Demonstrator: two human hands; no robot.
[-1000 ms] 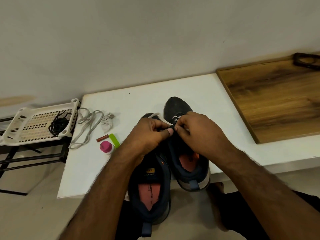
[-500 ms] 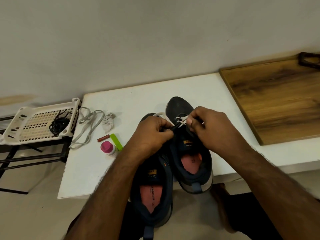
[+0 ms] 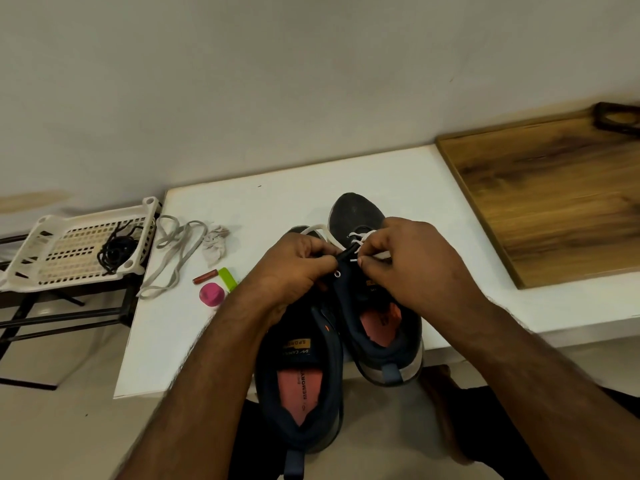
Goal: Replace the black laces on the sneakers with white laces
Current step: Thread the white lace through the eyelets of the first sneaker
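Observation:
Two dark navy sneakers with pink insoles lie side by side at the front of the white table (image 3: 277, 206). The left sneaker (image 3: 301, 386) overhangs the table's front edge; the right sneaker (image 3: 377, 327) points away from me. My left hand (image 3: 294, 268) pinches the eyelet flap of the right sneaker. My right hand (image 3: 412, 268) pinches the white lace (image 3: 358, 237) threaded through the front eyelets. A loop of white lace (image 3: 320, 232) shows behind my left hand. Black laces (image 3: 116, 252) lie bundled in a white basket (image 3: 55, 251) to the left.
On the table's left part lie a loose grey-white lace (image 3: 173, 258), a crumpled cloth (image 3: 214, 242), a small red-brown stick (image 3: 204, 277), a green piece (image 3: 228, 278) and a pink cap (image 3: 211, 294). A wooden board (image 3: 554, 202) adjoins on the right. The basket sits on a black rack.
My hands have drawn slightly apart over the right sneaker's eyelets, and more of the white lace now shows between them. The sneakers have not moved.

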